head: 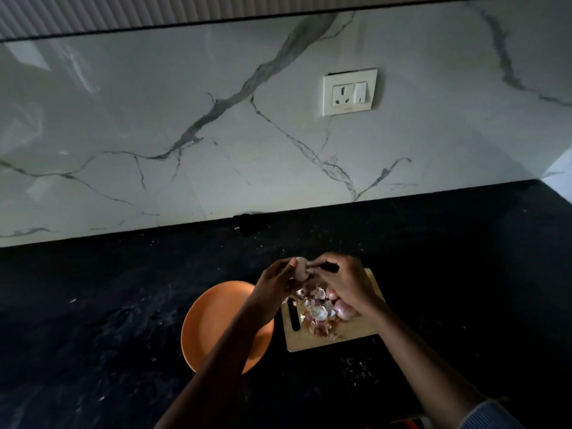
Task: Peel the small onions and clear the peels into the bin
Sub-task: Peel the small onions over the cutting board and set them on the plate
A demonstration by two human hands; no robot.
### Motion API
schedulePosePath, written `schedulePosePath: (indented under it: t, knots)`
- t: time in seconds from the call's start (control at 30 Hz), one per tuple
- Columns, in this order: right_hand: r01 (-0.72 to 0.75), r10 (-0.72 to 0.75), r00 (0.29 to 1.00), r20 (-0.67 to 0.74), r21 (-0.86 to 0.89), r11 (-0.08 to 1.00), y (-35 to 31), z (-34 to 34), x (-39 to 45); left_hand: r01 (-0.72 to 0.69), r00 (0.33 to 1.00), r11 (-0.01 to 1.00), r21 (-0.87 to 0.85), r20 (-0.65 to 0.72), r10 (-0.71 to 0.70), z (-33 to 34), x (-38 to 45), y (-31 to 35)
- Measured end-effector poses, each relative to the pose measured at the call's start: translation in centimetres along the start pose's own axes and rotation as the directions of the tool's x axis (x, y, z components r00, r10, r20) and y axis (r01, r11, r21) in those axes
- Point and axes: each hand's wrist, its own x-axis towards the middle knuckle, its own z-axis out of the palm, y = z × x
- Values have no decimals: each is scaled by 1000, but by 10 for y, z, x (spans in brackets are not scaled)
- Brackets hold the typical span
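Onion (301, 268) held above far-left corner of chopping board (356, 331), left hand (275, 281) grip curled round it; right hand (339, 281) grip pinching knife (328, 267) at skin. Risks: blade slipping toward left thumb in dim light; peels (317, 314) spilling off board onto bench (108, 305); bin unseen.

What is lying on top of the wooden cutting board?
On the cutting board lie onion peels and small onions. The right hand covers part of them.

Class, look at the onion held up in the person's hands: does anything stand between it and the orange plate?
Nothing visible does. The left hand holds the onion above the plate's far rim, with the right hand at its other side. The plate's visible surface is bare; only the left forearm crosses above it.
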Motion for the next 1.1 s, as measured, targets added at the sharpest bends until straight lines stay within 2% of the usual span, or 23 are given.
schedulePosePath:
  t: [0.23, 0.37, 0.5, 0.57, 0.7, 0.83, 0.93, 1.03, 1.1]
  knots:
    - [-33, 33, 999, 10, 15, 999, 0, 2, 0, -25, 1000, 1000, 2, 0, 25, 1, 2, -1]
    - [-122, 121, 993, 11, 47, 991, 9, 2, -4, -4, 991, 994, -106, -130, -10, -1, 4, -3]
    - [-219, 244, 962, 124, -183, 958, 23, 4, -7, 28, 986, 983, -184, -158, -58, -6, 3, -5]
    - [-215, 250, 955, 159, -205, 955, 27, 8, -8, 34, 988, 985, -171, -143, -59, -4, 2, -7]
    - [-185, 198, 978, 71, -162, 969, 19, 10, -5, 34, 988, 994, -106, -148, -49, 0, 1, -12]
    - [-166, 163, 986, 39, 115, 979, 5, 12, -2, 39, 989, 998, -55, -142, -46, 5, 2, -14]
    - [-145, 145, 989, 1, 96, 985, 5, 17, 0, 48, 992, 999, -11, -117, -49, 11, 2, -13]
    - [-158, 163, 985, -55, 87, 984, 9, 18, 1, 54, 991, 998, -22, -120, -56, 15, 2, -14]
    - [-123, 125, 990, -66, 33, 992, 9, 19, 1, 55, 991, 998, -39, -121, -59, 15, 2, -16]
